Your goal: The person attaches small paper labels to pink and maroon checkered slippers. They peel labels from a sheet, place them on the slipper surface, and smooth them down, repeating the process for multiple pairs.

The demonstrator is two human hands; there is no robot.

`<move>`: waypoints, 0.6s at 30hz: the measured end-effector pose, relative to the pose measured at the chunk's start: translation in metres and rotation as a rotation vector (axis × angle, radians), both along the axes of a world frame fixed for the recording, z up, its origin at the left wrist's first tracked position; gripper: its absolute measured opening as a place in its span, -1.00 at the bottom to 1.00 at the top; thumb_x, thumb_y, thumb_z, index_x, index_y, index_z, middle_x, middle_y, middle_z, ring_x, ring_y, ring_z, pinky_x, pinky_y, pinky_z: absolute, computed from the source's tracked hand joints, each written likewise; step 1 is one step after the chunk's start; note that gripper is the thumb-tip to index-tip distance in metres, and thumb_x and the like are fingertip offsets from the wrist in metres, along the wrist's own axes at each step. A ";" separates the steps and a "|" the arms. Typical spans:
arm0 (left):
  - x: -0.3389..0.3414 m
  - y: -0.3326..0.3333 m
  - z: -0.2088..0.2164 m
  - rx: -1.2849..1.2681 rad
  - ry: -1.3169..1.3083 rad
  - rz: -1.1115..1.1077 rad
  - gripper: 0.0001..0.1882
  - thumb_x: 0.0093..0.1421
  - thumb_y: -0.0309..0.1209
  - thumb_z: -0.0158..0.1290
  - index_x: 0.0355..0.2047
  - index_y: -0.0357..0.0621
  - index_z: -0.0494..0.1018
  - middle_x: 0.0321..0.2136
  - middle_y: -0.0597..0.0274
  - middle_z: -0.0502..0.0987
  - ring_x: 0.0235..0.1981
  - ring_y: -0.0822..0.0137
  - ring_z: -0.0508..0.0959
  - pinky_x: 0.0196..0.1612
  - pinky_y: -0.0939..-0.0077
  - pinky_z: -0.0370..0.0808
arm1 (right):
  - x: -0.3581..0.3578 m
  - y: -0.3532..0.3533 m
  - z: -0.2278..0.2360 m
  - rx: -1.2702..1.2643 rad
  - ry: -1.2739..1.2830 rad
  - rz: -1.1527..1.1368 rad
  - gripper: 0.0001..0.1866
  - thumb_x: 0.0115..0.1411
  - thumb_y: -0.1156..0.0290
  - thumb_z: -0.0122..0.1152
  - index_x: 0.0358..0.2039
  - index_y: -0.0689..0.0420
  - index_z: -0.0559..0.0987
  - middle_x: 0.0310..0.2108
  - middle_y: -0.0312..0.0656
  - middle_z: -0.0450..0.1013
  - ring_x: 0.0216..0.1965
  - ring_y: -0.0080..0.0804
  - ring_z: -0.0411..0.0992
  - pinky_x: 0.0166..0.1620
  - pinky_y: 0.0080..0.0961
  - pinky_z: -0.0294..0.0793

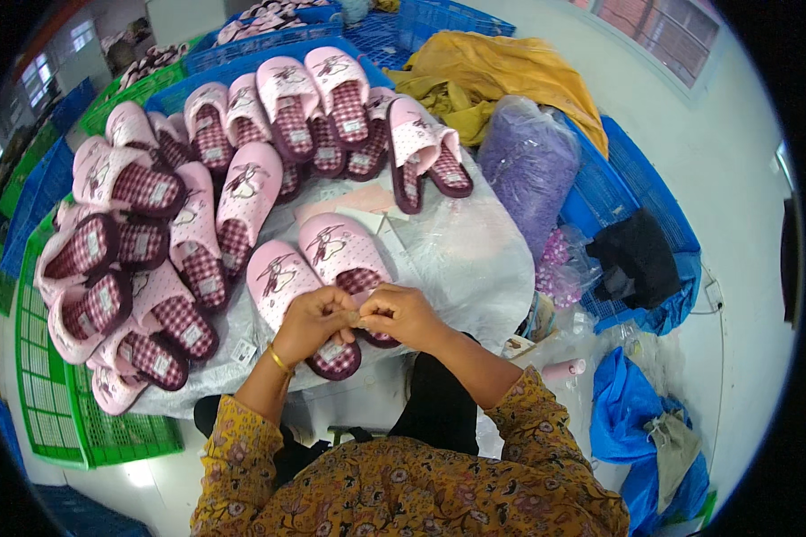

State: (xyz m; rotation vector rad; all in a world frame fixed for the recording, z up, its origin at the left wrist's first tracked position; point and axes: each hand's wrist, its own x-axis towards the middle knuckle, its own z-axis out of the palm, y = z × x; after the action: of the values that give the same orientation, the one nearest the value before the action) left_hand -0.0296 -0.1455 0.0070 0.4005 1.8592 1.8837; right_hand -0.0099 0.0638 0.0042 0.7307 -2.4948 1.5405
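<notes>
My left hand [312,328] and my right hand [405,315] meet fingertip to fingertip, both closed in a pinch. Between them is a small pale bit, too small to name. Just beyond and under my hands lies a pair of pink slippers, a left slipper [278,276] and a right slipper [338,246], with a dark printed figure on the uppers and maroon checked insoles. My hands hide part of both insoles. To the left, several similar slippers [246,192] are heaped, many with a white label on the insole. Another pair [412,134] sits at the far right.
Clear plastic sheeting [475,259] covers the work surface. Pale cards [381,228] lie behind the near pair. A green crate [54,394] stands at left; a bag of purple material [528,170], blue crates [600,192] and black cloth [636,259] are at right.
</notes>
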 end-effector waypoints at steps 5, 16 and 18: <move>0.003 0.002 0.001 0.003 0.008 0.027 -0.91 0.27 -0.47 0.11 -0.28 -0.25 0.47 -0.48 0.29 0.57 -0.55 0.52 0.58 -0.51 0.69 0.50 | 0.001 0.001 -0.004 0.078 0.038 -0.054 -0.81 0.01 0.39 0.42 -0.49 0.16 0.55 -0.52 -0.19 0.45 -0.50 -0.32 0.45 -0.41 -0.40 0.40; 0.039 -0.049 0.000 -0.287 0.913 0.834 -0.91 0.12 -0.56 0.20 -0.37 -0.22 0.50 -0.36 0.09 0.51 -0.38 0.23 0.50 -0.38 0.45 0.46 | -0.025 -0.076 0.030 0.593 0.046 -0.297 -0.36 0.07 0.12 0.35 0.14 -0.01 0.37 -0.45 0.05 0.54 -0.38 0.05 0.54 -0.28 -0.11 0.50; 0.047 -0.052 -0.003 -0.207 0.796 0.864 -0.91 0.13 -0.56 0.19 -0.35 -0.23 0.49 -0.33 0.11 0.49 -0.43 0.33 0.47 -0.43 0.52 0.42 | -0.036 -0.078 0.009 0.561 0.121 -0.323 -0.42 0.06 0.21 0.32 0.10 0.01 0.41 -0.48 0.05 0.54 -0.41 0.06 0.53 -0.31 -0.10 0.49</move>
State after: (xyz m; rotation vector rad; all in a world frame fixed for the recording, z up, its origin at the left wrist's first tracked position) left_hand 0.0172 -0.1978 0.0039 0.3214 3.1098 2.1755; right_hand -0.0461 -0.0142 0.0131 0.4218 -2.7906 0.6739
